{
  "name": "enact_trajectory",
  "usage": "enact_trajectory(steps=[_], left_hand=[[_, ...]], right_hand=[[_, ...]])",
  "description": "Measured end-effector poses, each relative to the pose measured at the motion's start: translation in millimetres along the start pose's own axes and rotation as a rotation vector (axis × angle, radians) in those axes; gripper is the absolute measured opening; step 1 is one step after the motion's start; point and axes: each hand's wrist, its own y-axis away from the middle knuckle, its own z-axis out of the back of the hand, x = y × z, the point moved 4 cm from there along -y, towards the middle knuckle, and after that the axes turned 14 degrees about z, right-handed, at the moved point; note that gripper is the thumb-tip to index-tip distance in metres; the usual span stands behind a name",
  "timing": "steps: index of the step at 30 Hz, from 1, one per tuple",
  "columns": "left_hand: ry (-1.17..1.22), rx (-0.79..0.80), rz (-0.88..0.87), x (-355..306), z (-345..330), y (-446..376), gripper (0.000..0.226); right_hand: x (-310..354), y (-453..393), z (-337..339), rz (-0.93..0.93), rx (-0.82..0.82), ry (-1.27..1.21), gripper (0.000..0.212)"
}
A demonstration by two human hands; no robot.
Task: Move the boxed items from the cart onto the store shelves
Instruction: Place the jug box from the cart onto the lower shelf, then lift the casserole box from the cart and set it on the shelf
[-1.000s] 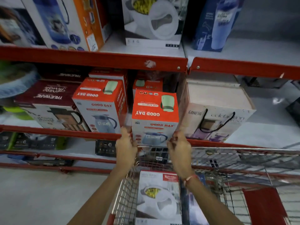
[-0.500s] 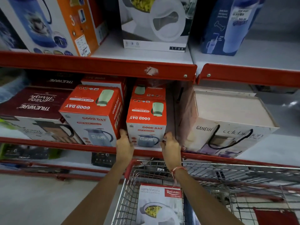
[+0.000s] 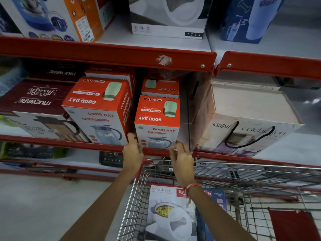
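A small red-and-white Good Day jug box [image 3: 157, 119] stands on the middle shelf [image 3: 69, 143], between a larger Good Day box [image 3: 99, 110] and a pale Ganesh box [image 3: 246, 122]. My left hand [image 3: 132, 153] is at its lower left corner, fingers in the gap beside it and thumb on its front. Just off its lower right corner, my right hand [image 3: 181, 159] has its fingers curled and apart, holding nothing. Below my arms, the wire cart [image 3: 137, 197] holds a white casserole box [image 3: 171, 214] and a blue box [image 3: 215, 195].
Another small Good Day box [image 3: 160, 86] sits behind the placed one. Dark red Trueware boxes [image 3: 33, 100] fill the shelf's left end. The upper shelf [image 3: 104, 53] carries several large boxes. Bare shelf surface lies right of the Ganesh box. Grey floor lies left of the cart.
The small Good Day box went from the shelf's front edge further in and now rests there. My right hand has come off its side. The view moved closer.
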Motion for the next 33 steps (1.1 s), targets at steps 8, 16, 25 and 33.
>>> enact_trajectory(steps=[8,16,25,33], left_hand=[[0.109,0.021,0.011,24.2,-0.1,35.0,0.046],[-0.124,0.327,0.116,100.9,-66.5,109.0,0.047],[-0.139,0.748,0.709,196.7,-124.0,154.0,0.050],[-0.075,0.760,0.653,172.9,-78.1,160.8,0.055]], right_hand=[[-19.3,23.8,-2.8,-0.009,-0.007,-0.078,0.008],[-104.3,158.3,-54.9,-0.440,0.493,-0.112,0.049],[-203.9,277.2,-123.9,-0.991,0.643,-0.503,0.086],[-156.3,225.0,-51.6,-0.916,0.554,-0.523,0.058]])
